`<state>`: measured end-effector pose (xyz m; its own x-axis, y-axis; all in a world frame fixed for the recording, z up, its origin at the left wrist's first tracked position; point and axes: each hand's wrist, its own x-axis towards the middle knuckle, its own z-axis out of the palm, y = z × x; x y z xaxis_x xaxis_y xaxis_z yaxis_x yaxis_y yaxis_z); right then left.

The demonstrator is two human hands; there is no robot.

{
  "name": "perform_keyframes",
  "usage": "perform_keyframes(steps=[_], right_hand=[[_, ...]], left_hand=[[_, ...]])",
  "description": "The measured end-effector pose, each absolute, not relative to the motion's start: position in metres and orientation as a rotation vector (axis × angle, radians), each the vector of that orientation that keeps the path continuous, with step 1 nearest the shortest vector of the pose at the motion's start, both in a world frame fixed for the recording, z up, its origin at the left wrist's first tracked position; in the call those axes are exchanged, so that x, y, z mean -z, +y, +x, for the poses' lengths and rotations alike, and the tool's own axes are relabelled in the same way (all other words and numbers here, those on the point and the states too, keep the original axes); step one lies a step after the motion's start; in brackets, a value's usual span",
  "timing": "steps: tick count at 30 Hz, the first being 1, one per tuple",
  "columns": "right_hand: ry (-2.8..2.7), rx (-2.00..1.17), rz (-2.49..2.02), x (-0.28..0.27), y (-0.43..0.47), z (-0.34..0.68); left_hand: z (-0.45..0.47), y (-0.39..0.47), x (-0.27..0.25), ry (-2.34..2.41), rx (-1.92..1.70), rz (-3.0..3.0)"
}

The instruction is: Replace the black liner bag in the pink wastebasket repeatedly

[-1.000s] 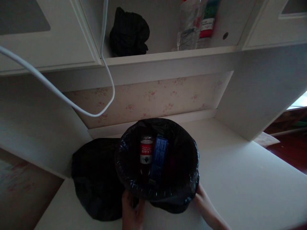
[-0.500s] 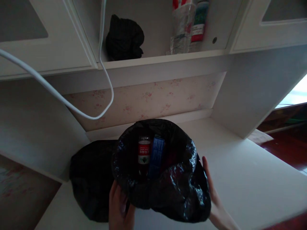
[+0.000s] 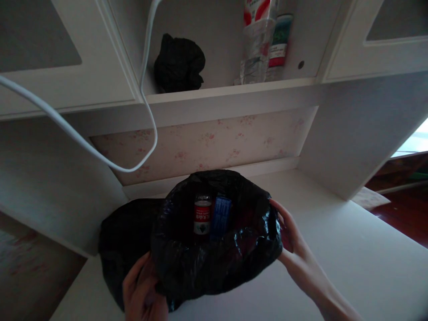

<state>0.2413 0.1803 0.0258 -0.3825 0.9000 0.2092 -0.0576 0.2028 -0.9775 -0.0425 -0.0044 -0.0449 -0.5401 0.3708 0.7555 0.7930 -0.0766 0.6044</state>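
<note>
Gripping the black bag (image 3: 214, 273) low in the middle of the frame, the left hand (image 3: 143, 290) and right hand (image 3: 296, 244) curl their fingers on its sides, with a bottle (image 3: 202, 218) and blue box (image 3: 220, 219) already inside but its wide top not yet closed.

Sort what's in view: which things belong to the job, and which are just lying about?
In use:
Open black bag
Left hand, at its left side
Right hand, at its right rim
Red-labelled bottle and blue box, inside it

Lying about:
Second black bag, left
Crumpled black bundle and clear container, above
White cable
</note>
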Motion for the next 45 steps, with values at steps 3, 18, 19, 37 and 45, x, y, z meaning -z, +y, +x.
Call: perform_keyframes(steps=[3,18,19,37,45], right_hand=[[-1.584,-1.416,-0.835,-0.045,0.199,0.24],[-1.273,-1.967,-0.915,-0.06,0.291,0.206],[-1.265,-1.924,-0.922,-0.062,0.295,0.204],[-1.369,-1.199,-0.741,-0.143,0.351,0.193],[-1.944,-1.182,-0.393,-0.154,0.29,0.229]], left_hand=[[-0.05,0.009,0.027,-2.031,2.072,-1.016],[-0.11,0.089,-0.052,-2.431,2.891,-1.059],[-0.114,0.094,-0.057,-2.42,2.882,-1.052],[-0.129,0.124,-0.119,-1.267,2.668,-1.251],[-0.094,0.074,-0.13,-1.218,2.799,-1.437]])
